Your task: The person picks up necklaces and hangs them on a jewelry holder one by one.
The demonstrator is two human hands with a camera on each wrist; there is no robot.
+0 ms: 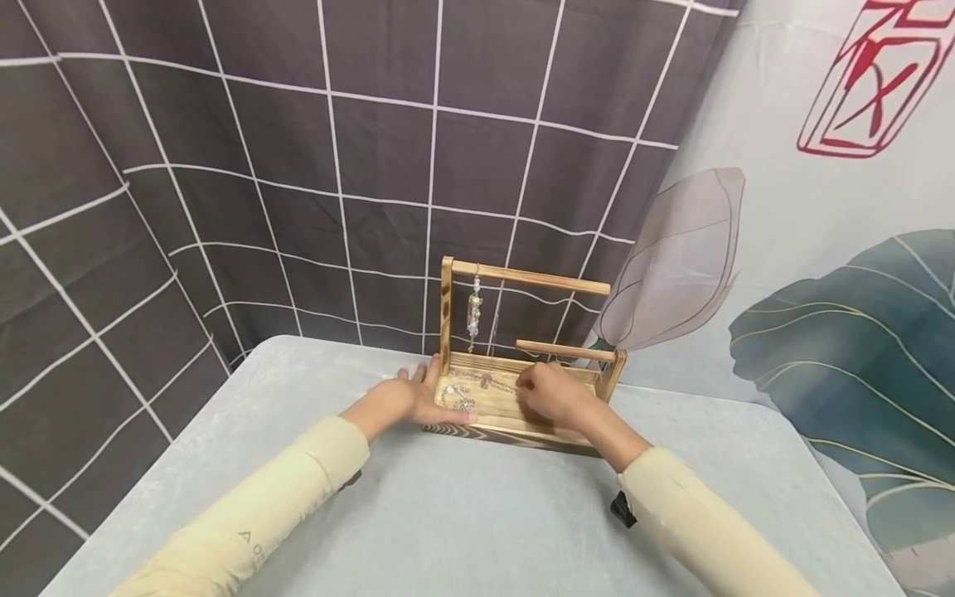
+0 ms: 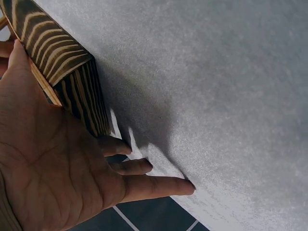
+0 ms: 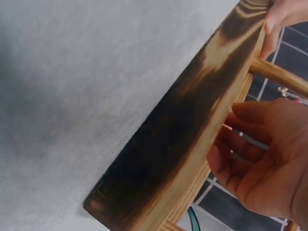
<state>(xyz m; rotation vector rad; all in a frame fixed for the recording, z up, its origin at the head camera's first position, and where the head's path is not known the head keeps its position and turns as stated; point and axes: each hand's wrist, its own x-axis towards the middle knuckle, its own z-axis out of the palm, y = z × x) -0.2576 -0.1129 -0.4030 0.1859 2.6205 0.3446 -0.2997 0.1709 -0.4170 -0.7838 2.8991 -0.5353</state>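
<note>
A wooden jewelry stand (image 1: 515, 433) has a shallow tray base and two crossbars. My left hand (image 1: 414, 400) braces the tray's left end, its thumb along the front rim and the other fingers extended past the dark-grained corner, as the left wrist view shows. Inside the tray, my right hand (image 1: 554, 391) has curled fingers and pinches the right end of a chain bracelet (image 1: 486, 381); the front wall partly hides its fingertips in the right wrist view. Another sparkly bracelet (image 1: 462, 404) lies near the left thumb. From the upper crossbar (image 1: 530, 277) hangs a beaded bracelet (image 1: 473, 311).
A lower crossbar (image 1: 567, 350) stands on the stand's right side, above the right hand. The stand is on a pale cloth-covered table (image 1: 477, 514). Behind it hangs a dark grid-patterned curtain (image 1: 380, 149), with a leaf-printed cloth (image 1: 858, 332) at the right.
</note>
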